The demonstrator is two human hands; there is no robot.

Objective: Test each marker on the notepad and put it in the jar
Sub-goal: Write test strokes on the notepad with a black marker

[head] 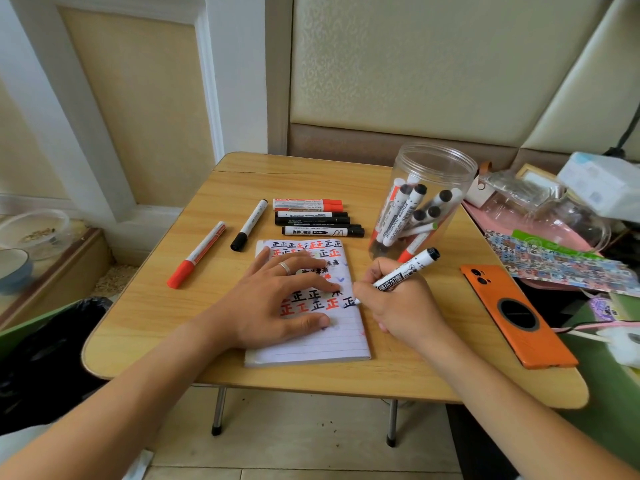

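Right hand (398, 303) gripping black marker (407, 271), tip on notepad (311, 344) right edge, left hand (277, 299) flat, empty, fingers spread, pinning page.

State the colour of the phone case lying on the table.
Orange, with a black ring; the flat rectangular phone case shows best in the head view, right of the lined notepad.

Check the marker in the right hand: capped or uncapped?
Uncapped. The marker in the right hand has its bare tip on the notepad beside a fresh black character, and its black cap sits on the back end.
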